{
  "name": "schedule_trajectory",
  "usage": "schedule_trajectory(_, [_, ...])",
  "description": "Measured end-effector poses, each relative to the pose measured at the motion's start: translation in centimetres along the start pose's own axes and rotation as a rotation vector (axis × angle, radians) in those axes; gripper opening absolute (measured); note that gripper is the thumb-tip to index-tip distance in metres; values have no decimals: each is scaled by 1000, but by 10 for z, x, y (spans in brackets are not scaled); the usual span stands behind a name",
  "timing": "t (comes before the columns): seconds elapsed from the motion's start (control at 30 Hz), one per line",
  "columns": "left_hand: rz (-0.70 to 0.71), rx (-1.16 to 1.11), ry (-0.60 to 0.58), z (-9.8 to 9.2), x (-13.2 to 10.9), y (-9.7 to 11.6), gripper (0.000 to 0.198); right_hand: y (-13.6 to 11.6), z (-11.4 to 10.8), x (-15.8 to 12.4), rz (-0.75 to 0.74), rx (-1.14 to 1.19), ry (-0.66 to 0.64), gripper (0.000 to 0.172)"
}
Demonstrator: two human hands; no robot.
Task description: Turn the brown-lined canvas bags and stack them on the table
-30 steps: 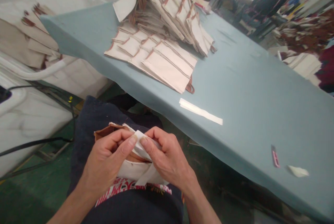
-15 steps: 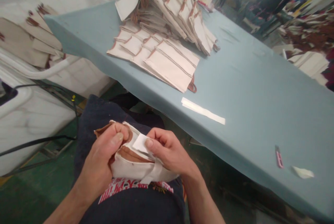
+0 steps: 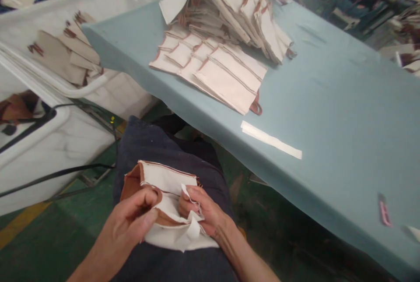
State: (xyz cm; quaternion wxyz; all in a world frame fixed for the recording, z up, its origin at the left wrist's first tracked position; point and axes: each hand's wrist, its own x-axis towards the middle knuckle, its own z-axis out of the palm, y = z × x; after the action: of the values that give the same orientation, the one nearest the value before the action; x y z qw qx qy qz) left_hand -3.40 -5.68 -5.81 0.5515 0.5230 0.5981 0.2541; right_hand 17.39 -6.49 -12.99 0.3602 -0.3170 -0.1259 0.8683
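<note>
On my lap lies a cream fabric bag (image 3: 167,181) with a brown lining and brown trim. My left hand (image 3: 131,223) is closed on its left side, thumb pressed over the brown opening. My right hand (image 3: 200,214) pinches a small white paper piece (image 3: 189,195) against the bag's middle, fingers curled around the fabric. A cream strap of the bag (image 3: 192,231) curls below my right hand.
A grey-blue table (image 3: 328,111) carries a fanned stack of similar cream bags (image 3: 226,50), a white paper strip (image 3: 271,140) and a small pink label (image 3: 383,210). White bins (image 3: 49,98) with more bags stand at the left, with black cables (image 3: 65,170) beneath.
The camera has tilted, shifting the scene right. The bag has unfolded flatter on my lap. My hands have dropped lower, and the white piece is tucked more under my right fingers.
</note>
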Motion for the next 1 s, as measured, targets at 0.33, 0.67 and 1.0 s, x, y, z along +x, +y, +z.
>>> schedule_trajectory(0.33, [-125, -4, 88, 2, -10, 20, 52, -6, 5, -3, -110, -120, 119, 72])
schedule_trajectory(0.67, [370, 148, 143, 0, 36, 77, 30, -110, 26, -74, -672, -661, 459, 55])
schedule_trajectory(1.0, [214, -157, 127, 7, 50, 89, 36, -111, 98, -55, -512, -1065, 421, 31])
